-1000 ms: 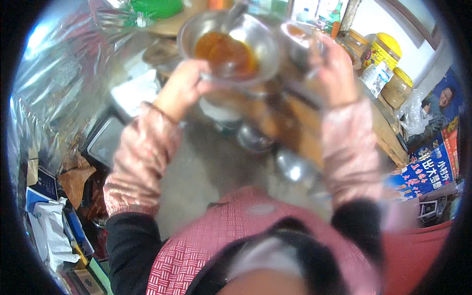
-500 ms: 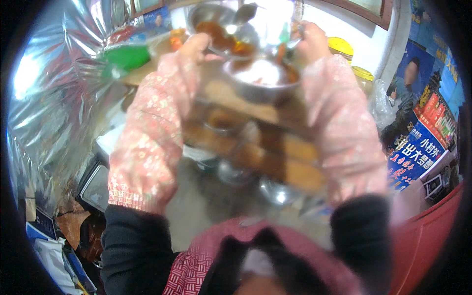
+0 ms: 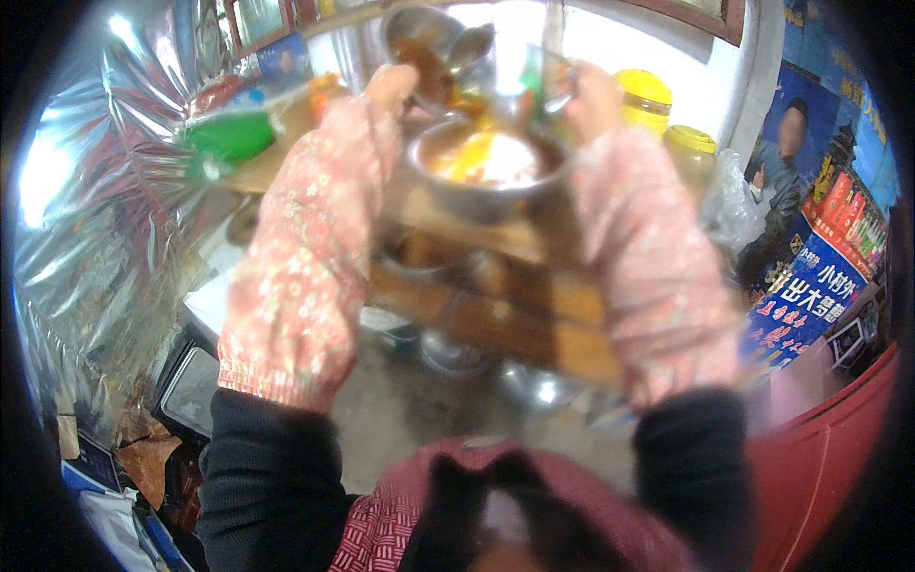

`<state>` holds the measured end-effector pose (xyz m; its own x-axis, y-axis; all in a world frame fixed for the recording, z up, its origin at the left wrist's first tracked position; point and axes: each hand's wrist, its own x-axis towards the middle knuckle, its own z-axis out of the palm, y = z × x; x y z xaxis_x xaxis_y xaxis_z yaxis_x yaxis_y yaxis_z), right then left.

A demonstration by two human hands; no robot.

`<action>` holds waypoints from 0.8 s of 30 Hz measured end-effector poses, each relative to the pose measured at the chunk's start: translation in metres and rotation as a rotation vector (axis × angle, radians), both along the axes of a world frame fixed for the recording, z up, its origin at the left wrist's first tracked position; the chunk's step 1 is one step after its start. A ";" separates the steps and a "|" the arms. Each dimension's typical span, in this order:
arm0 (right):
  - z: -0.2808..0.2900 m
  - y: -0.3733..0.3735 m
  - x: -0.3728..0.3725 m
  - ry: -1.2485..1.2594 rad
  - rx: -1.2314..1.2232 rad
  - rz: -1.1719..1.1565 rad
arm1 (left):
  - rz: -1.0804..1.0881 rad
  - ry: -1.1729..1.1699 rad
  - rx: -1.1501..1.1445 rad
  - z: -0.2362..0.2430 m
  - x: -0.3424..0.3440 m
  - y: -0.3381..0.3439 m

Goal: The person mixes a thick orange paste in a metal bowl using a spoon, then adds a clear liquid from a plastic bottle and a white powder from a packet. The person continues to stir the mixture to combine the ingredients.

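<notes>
My left hand (image 3: pixel 393 88) grips a metal bowl (image 3: pixel 416 30) by its near side. The bowl is tilted, and orange-brown liquid runs from it into a second metal bowl (image 3: pixel 488 205) just below. Pale contents with orange on top show inside that lower bowl, which sits on a wooden surface. Beside the tilted bowl's mouth is the dark round head of a spoon or ladle (image 3: pixel 471 46). My right hand (image 3: pixel 593 100) is closed, raised beyond the lower bowl's right side. Blur hides what its fingers hold. Pink flowered sleeve covers are on both arms.
Yellow-lidded jars (image 3: pixel 644 100) and a clear plastic bag (image 3: pixel 739 200) stand right of my right arm. A green object (image 3: pixel 229 136) lies at the left, near shiny plastic sheeting (image 3: pixel 105 191). Metal bowls (image 3: pixel 453 353) are lower down, below the wooden surface (image 3: pixel 515 315).
The lower bowl appears further left in view, and orange liquid now streams over its pale contents. The upper bowl is tipped more steeply. My right hand appears slightly lower and further left.
</notes>
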<state>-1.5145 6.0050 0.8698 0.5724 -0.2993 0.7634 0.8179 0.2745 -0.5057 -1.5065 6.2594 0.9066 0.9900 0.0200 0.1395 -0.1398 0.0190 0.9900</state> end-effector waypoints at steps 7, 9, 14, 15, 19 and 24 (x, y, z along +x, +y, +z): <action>0.019 0.011 -0.032 0.287 0.168 0.126 | 0.081 -0.080 0.069 0.013 -0.006 -0.012; 0.022 0.003 -0.028 0.333 0.154 0.129 | 0.054 -0.131 0.082 0.019 -0.009 -0.017; 0.028 0.011 -0.046 0.389 0.390 0.245 | 0.053 -0.164 0.186 0.033 -0.024 -0.023; 0.029 0.010 -0.045 0.385 0.394 0.249 | 0.052 -0.173 0.203 0.035 -0.026 -0.023; 0.027 0.006 -0.045 0.359 0.426 0.293 | 0.016 -0.219 0.249 0.040 -0.029 -0.023; 0.024 0.006 -0.043 0.384 0.420 0.268 | 0.053 -0.246 0.330 0.044 -0.035 -0.026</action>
<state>-1.5579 6.0112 0.8936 0.8790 -0.3371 0.3371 0.4747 0.6841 -0.5537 -1.5420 6.2334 0.9509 0.9251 -0.0154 0.3793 -0.3654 -0.3070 0.8788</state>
